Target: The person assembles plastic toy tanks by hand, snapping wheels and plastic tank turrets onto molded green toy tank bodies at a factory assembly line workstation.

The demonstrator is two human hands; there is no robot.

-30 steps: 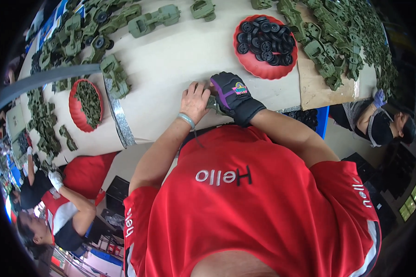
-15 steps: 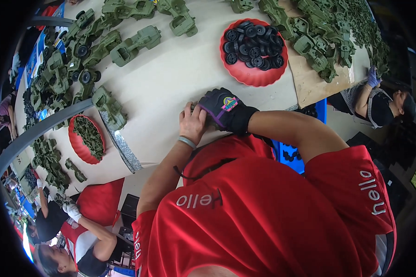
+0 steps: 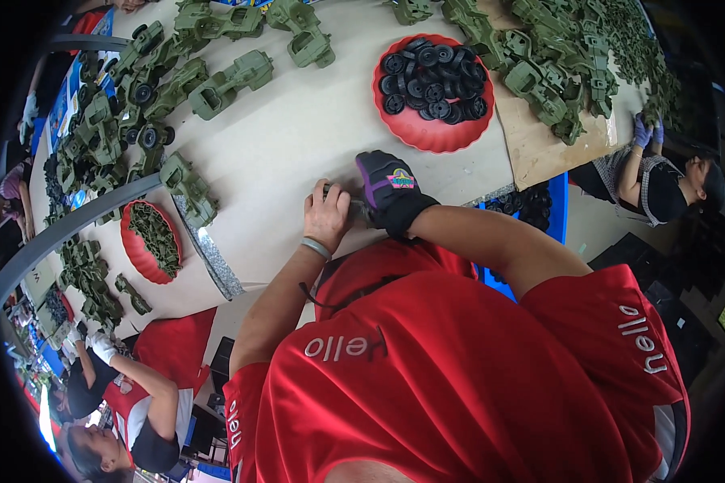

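Observation:
At the table's near edge my bare left hand (image 3: 325, 217) is wrapped round a green plastic toy vehicle (image 3: 359, 214), which shows only in small bits between my hands. Beside it, my right hand (image 3: 388, 191), in a black glove with purple trim, is closed against the same piece; its fingertips are hidden. Beyond my hands, a red scalloped tray (image 3: 435, 140) holds many black toy wheels (image 3: 437, 80). A green toy jeep (image 3: 188, 188) sits off to the left.
More green jeeps (image 3: 234, 83) are heaped at the left and far side. A red bowl of small green parts (image 3: 139, 249) stands left, by a grey curved bar (image 3: 80, 217). A blue crate (image 3: 557, 211) with black parts is at my right. Co-workers sit at both sides.
My right hand has turned and drawn slightly away from my left, so a gap with part of the green piece shows between them. The view has shifted a little.

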